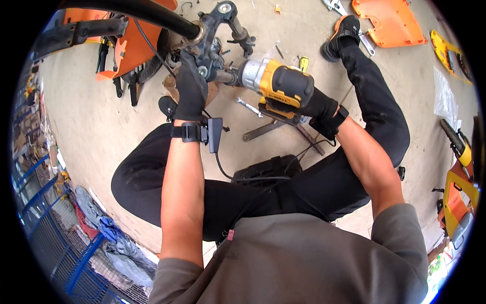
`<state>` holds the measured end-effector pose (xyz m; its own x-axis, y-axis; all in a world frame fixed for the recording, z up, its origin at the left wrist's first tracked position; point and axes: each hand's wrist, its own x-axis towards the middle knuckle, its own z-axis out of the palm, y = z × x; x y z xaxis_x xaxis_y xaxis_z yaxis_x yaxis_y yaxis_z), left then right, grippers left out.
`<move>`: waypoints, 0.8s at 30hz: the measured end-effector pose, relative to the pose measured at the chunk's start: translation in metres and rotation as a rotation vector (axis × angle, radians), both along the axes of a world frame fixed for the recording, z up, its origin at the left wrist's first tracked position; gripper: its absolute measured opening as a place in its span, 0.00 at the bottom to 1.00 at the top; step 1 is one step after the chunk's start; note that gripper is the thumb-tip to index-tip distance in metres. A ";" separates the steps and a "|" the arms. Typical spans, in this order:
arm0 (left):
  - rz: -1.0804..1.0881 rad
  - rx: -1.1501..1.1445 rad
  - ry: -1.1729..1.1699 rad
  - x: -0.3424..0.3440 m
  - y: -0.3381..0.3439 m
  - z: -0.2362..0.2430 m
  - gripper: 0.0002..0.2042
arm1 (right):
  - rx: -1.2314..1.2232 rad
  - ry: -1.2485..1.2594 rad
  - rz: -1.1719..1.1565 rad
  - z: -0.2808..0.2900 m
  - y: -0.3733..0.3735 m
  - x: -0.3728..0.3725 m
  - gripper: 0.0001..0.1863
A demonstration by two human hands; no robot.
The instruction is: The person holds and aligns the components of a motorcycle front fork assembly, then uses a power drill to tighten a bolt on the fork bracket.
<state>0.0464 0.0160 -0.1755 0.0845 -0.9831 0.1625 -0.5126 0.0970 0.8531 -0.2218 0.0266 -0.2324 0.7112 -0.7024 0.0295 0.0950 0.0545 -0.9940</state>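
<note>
My left hand [191, 88], in a black glove, is closed around the side of a dark forked metal joint [208, 43] fixed to a thick black tube [167, 19]. In my gloved right hand [320, 105] is a yellow and black impact wrench [289, 83] with a silver nose, held sideways. Its nose points left, with the socket end [233, 77] up against the lower arm of the joint. Whether the socket sits on a bolt I cannot tell. Part of a cardboard piece [212, 92] shows beneath the joint.
Below the impact wrench lie a combination wrench [249, 107] and a flat metal bar [263, 130]. A yellow screwdriver [304, 63] lies farther off. Orange panels [392, 23] and a larger wrench [367, 43] are near my right foot. A blue metal rack [38, 205] stands at left.
</note>
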 end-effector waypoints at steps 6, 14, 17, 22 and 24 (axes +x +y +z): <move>0.116 0.255 0.747 -0.017 -0.005 -0.004 0.21 | -0.323 0.096 -0.033 0.002 0.001 -0.018 0.22; 0.014 0.256 0.830 -0.003 -0.004 0.013 0.26 | -0.435 0.353 -0.108 -0.015 0.006 -0.027 0.22; 0.059 0.283 0.821 -0.001 -0.006 0.014 0.28 | -0.356 0.396 -0.304 -0.024 0.002 -0.034 0.21; 0.061 0.181 0.683 -0.011 -0.004 0.026 0.23 | -0.179 0.813 -0.497 -0.075 -0.026 -0.063 0.24; 0.063 0.229 0.675 -0.004 -0.001 0.024 0.28 | -0.185 0.856 -0.506 -0.082 -0.027 -0.064 0.23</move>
<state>0.0424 0.0146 -0.1515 0.1514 -0.9762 -0.1552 0.1354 -0.1350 0.9815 -0.2862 -0.0003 -0.3141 0.1646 -0.9634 -0.2116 -0.6845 0.0429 -0.7277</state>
